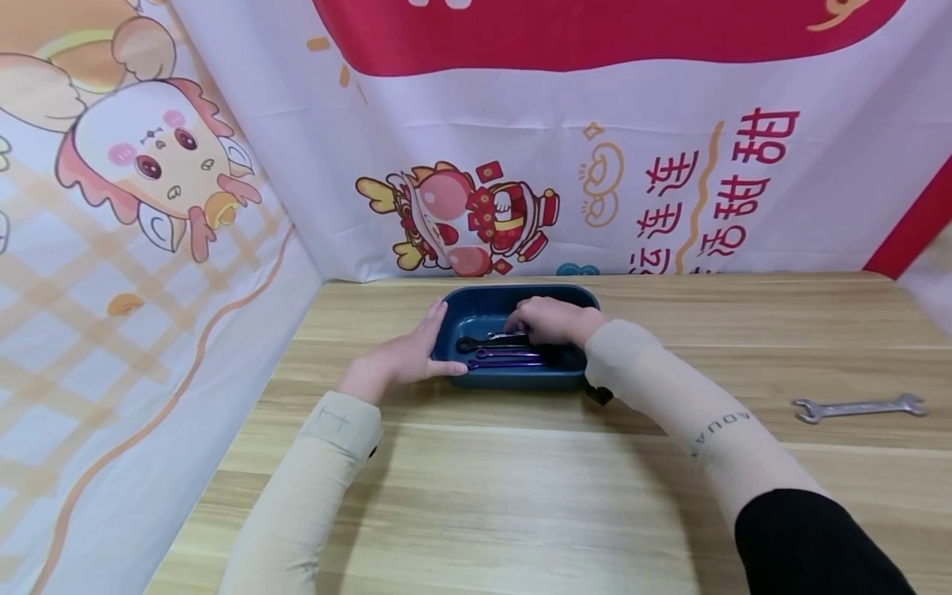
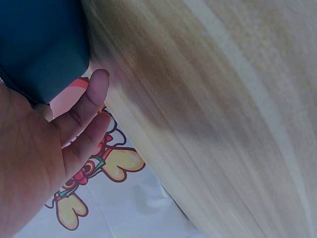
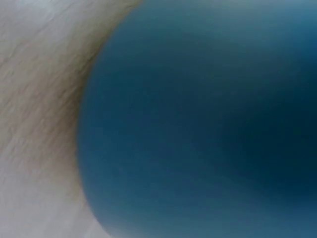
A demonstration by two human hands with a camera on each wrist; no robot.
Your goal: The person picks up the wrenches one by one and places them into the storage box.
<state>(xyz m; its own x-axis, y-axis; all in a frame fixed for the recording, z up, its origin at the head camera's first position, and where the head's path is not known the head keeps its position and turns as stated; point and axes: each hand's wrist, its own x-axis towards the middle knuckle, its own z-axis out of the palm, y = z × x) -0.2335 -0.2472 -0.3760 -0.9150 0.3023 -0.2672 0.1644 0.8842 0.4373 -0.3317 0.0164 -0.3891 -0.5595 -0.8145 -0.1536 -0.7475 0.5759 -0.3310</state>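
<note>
A dark blue plastic bin [image 1: 521,380] sits near the back of the table. Several wrenches lie side by side in it: a silver wrench [image 1: 497,335] at the back, a black wrench [image 1: 470,344], and purple wrenches [image 1: 509,364] nearest the front wall. My left hand [image 1: 405,354] touches the bin's left end, thumb along the front corner, fingers extended against the outside. In the left wrist view, that hand's lower fingers [image 2: 86,104] stand free of the bin. Inside the bin, my right hand [image 1: 549,319] has curled fingers at the silver wrench and covers its right part.
A silver open-ended wrench [image 1: 859,407] lies on the wooden table [image 1: 506,496] to the right. Printed cloth [image 1: 461,116] hangs behind the table and along its left side. The right wrist view is filled mostly by the blurred bin wall.
</note>
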